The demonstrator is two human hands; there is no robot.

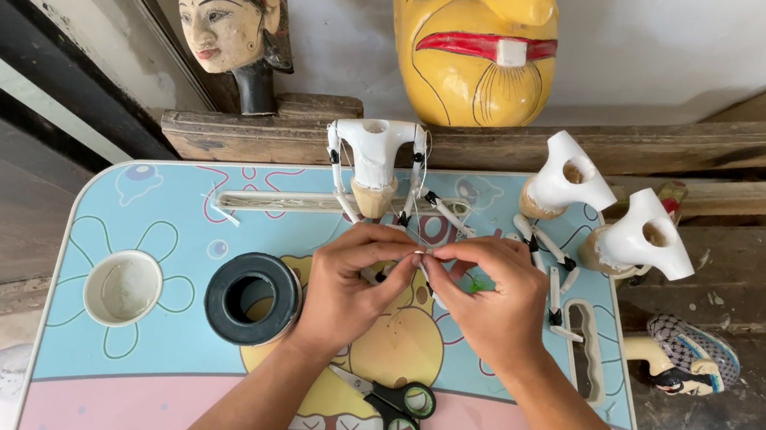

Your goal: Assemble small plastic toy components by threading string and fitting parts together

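A thin white thread [420, 251] is pinched between both hands above the middle of the tabletop [151, 211], its short visible stretch running left to right between the fingertips. The left hand [347, 286] holds its left end in a narrow pinch of thumb and forefinger; the right hand [492, 297] pinches the right end the same way, so both grips are closed on it and meet almost tip to tip. Neither hand is nearer: the thread lies between them. Whether it ties to the small black-and-white sticks under the fingers cannot be told.

Just behind the hands stands a white puppet torso [373, 158] with jointed arms; two more torsos [566, 177] [643, 234] stand behind and right of the hands. A black tape roll [253, 298] lies just left of the left hand, a white cup [122, 287] further left. Green-handled scissors [395, 407] lie in front of the hands, between the forearms.
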